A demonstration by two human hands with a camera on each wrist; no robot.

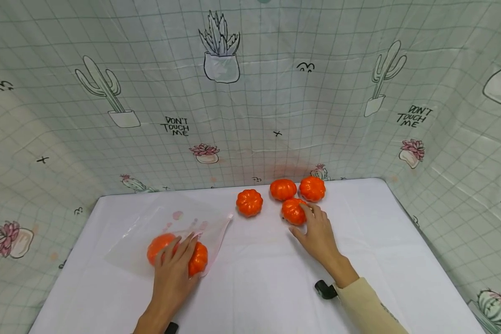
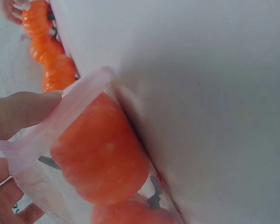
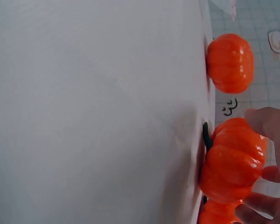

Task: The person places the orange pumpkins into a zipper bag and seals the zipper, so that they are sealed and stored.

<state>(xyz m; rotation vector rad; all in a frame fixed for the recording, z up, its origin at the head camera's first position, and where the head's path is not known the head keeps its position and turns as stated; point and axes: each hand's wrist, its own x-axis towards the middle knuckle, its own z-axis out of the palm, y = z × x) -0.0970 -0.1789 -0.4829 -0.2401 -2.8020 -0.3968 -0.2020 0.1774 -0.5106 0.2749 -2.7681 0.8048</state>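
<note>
A clear plastic bag (image 1: 133,241) with a pink edge lies at the table's left, with two orange toy pumpkins (image 2: 102,149) inside. My left hand (image 1: 176,264) holds the bag by its pink-edged mouth, the thumb on one side and the fingers on the other. At the right, my right hand (image 1: 319,234) has its thumb and fingers around another orange pumpkin (image 3: 233,161), which rests on the table with its dark green stem toward the near side. Close behind it sit two more pumpkins, one at the back (image 1: 283,189) and one at the back right (image 1: 312,189).
A lone orange pumpkin (image 1: 249,202) stands between the bag and the right-hand group. A white cloth covers the table (image 1: 259,278). Behind and beside it hangs a grid-patterned curtain (image 1: 250,106) with cactus drawings.
</note>
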